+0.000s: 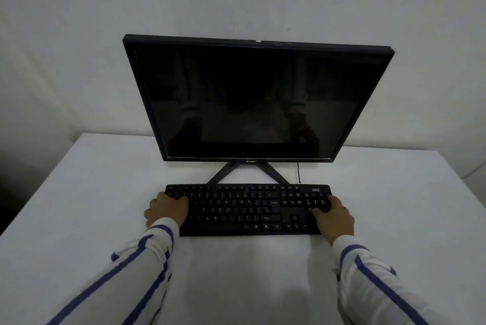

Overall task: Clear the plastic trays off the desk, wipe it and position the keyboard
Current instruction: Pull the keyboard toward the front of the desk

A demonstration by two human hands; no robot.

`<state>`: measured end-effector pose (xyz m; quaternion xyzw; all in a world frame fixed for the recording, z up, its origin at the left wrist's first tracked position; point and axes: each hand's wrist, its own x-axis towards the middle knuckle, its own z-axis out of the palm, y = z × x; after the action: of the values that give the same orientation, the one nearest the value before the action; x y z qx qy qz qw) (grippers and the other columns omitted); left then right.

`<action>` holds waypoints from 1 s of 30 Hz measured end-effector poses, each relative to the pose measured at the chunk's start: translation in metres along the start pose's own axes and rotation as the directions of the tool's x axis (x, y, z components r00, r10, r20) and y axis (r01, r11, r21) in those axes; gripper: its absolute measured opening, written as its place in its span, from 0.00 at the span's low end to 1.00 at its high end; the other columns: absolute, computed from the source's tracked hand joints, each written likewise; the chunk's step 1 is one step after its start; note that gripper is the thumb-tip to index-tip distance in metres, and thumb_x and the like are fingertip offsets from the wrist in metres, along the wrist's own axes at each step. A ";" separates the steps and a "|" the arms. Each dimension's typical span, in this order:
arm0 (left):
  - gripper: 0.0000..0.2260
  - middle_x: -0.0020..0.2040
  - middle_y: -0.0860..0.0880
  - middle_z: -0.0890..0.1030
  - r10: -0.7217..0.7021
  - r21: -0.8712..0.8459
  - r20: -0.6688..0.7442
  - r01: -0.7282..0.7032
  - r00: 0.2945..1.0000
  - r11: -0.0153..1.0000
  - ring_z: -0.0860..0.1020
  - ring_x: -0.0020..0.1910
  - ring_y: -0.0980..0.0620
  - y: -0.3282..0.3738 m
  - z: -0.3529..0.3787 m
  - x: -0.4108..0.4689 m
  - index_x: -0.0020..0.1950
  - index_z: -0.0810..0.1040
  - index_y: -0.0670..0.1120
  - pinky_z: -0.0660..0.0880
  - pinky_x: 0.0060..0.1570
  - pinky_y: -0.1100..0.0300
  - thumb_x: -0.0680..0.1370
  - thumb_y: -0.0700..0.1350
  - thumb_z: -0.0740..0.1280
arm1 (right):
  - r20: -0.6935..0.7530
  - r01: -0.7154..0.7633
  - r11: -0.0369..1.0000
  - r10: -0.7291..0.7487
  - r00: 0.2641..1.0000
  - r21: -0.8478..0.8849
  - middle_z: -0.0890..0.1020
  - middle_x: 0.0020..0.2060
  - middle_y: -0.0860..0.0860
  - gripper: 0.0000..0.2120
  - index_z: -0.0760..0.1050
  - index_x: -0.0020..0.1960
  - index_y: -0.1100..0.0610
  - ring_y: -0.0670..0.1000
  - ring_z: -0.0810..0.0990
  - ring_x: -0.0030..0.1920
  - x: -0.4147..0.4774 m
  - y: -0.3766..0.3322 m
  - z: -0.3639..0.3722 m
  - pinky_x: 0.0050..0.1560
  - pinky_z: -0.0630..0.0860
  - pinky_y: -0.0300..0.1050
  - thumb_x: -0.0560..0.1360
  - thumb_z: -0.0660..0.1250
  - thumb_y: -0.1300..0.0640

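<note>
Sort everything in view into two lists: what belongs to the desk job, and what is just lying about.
Belongs to the job: keyboard, gripped at its ends by the left hand and the right hand; white desk.
Just there: monitor, screen dark; its stand; thin cable behind the keyboard.

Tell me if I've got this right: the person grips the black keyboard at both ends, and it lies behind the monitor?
Not quite. The head view shows the keyboard lying in front of the monitor, nearer the person, not behind it. The rest holds: the left hand and right hand grip its two ends.
</note>
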<state>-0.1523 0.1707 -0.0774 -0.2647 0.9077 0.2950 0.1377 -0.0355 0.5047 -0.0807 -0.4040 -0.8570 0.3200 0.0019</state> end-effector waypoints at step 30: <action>0.22 0.61 0.38 0.72 0.002 0.111 0.049 -0.007 0.999 0.994 0.70 0.60 0.38 -0.070 -0.010 -0.060 0.64 0.72 0.42 0.67 0.58 0.49 0.75 0.54 0.61 | 0.064 -0.032 0.993 0.039 0.997 -0.109 0.75 0.61 0.57 0.27 0.62 0.72 0.53 0.61 0.71 0.61 -0.091 0.065 -0.014 0.58 0.68 0.51 0.74 0.62 0.50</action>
<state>-0.0647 0.1403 -0.0783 -0.2472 0.9197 0.2508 0.1736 0.0748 0.4795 -0.0826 -0.4080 -0.8653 0.2863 -0.0540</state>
